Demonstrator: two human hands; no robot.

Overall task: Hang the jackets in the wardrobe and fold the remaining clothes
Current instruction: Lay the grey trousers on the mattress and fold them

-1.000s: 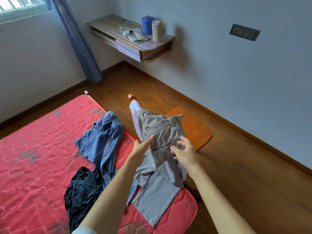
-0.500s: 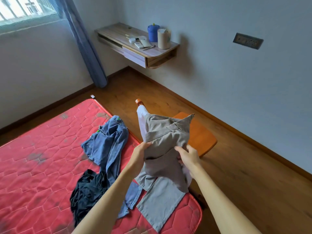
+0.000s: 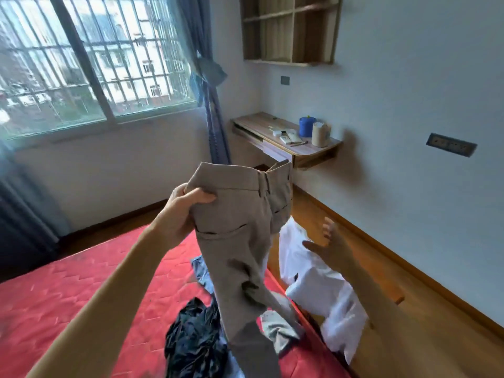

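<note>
My left hand (image 3: 182, 211) grips the waistband of a pair of grey trousers (image 3: 240, 241) and holds them up in the air; the legs hang down to the red mattress (image 3: 81, 290). To the right of the trousers my right hand (image 3: 331, 246) is open with fingers spread, holding nothing. A white garment (image 3: 321, 287) lies below that hand on an orange chair (image 3: 392, 293). A black garment (image 3: 193, 339) is crumpled on the mattress, and blue denim (image 3: 200, 271) shows behind the trousers.
A wall-mounted wooden desk (image 3: 261, 126) carries a blue container (image 3: 306, 126), a beige cylinder (image 3: 320, 134) and small items. A wooden shelf unit (image 3: 291, 28) hangs above. A barred window (image 3: 90, 55) and blue curtain (image 3: 212, 110) lie ahead. Wooden floor (image 3: 436, 323) runs along the right wall.
My left hand has lifted the grey trousers high by the waistband. My right hand has let go and opened. The view has tilted up, showing the window and shelf.
</note>
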